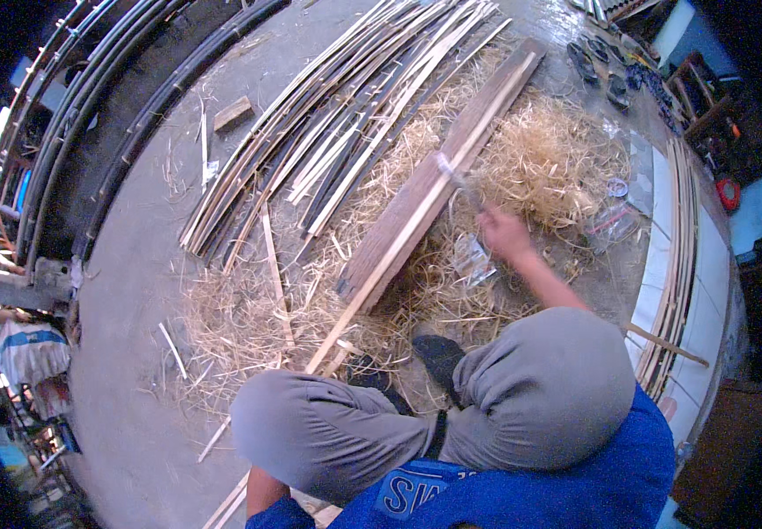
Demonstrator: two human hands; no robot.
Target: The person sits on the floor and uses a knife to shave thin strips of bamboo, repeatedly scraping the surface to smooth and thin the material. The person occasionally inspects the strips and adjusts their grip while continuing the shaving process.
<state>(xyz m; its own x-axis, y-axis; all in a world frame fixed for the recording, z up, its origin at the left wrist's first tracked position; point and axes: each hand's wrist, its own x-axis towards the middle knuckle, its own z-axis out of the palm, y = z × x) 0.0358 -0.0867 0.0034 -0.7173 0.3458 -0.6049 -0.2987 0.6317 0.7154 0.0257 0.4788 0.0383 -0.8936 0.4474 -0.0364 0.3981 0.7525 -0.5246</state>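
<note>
My right hand (506, 236) is closed around the end of a knife-like tool (462, 181), blurred by motion. Its pale far end meets a long, light strip of split wood or bamboo (416, 207). That strip lies lengthwise along a thick brown wooden plank (390, 225), which slants from near my feet to the far right. The strip's near end runs past the plank toward my left knee. Beside that knee shows my left wrist (265, 489); the hand itself is hidden behind my leg.
Curled shavings (549, 163) surround the plank. Left of it lies a heap of pale and dark strips (310, 132), with a small wood block (233, 115) nearby. More strips (676, 256) rest on white tiles at right. Sandals (584, 62) and a tape roll (616, 187) sit farther right.
</note>
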